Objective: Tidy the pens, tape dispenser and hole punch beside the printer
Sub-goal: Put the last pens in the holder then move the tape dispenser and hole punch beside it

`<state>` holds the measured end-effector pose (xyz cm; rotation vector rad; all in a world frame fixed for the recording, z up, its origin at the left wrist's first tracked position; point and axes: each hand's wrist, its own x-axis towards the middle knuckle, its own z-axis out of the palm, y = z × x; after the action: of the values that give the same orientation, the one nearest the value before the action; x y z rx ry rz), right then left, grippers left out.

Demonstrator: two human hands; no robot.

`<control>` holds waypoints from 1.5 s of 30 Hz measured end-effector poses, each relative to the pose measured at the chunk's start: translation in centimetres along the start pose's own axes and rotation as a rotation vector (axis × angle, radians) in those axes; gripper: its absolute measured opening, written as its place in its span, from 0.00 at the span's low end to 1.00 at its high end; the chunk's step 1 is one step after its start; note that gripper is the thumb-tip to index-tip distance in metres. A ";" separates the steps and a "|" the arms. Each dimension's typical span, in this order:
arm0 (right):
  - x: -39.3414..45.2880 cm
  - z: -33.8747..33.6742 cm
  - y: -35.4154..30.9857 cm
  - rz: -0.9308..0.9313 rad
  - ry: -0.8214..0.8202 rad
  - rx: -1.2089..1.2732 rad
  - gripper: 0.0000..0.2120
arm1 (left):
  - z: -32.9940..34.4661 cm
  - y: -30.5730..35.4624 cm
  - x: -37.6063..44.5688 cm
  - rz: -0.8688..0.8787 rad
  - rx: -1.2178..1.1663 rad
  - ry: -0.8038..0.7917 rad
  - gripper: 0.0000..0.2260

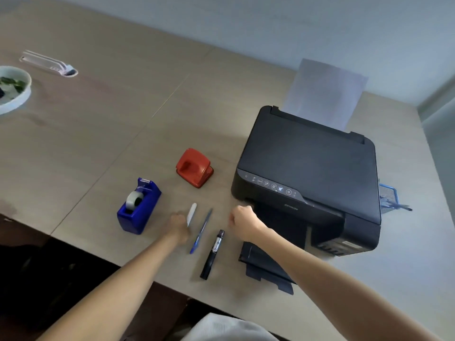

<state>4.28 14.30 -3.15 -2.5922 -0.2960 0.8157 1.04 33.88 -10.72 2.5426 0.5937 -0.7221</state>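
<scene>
1. I see my left hand [179, 226] low on the counter [103, 134], its grip curled around the near end of the white pen [191, 214]; the fingers themselves are blurred, so I judge it a light hold and cannot say more.
2. My right hand [242, 220] hovers as a closed fist just in front of the printer [310, 173], with nothing in its grip that I can see.
3. Between my hands lie the blue pen [201, 231] and the black marker [212, 254], roughly parallel, long axes running from the near counter edge away toward the printer, tips leaning slightly right.
4. The white pen follows the same line, just left of the blue pen and apart from it.
5. The tape dispenser [138, 205] stands left of my left hand, and the hole punch [194, 167] sits farther back, between the dispenser and the printer.
6. The relation that matters: the marker is nearer my right hand and the blue pen nearer my left, so I reckon each hand would close across its pen's width.
7. The printer's output tray [264, 267] juts out just right of the marker, which I would avoid knocking.
</scene>
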 end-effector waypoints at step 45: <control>-14.8 -22.8 36.5 0.338 1.233 0.550 0.07 | -3.7 44.3 -11.3 1.102 0.364 0.125 0.12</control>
<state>8.55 -30.19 5.31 -2.1294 0.6362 -0.6178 16.04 -3.60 11.06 2.6758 -0.9527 -0.2547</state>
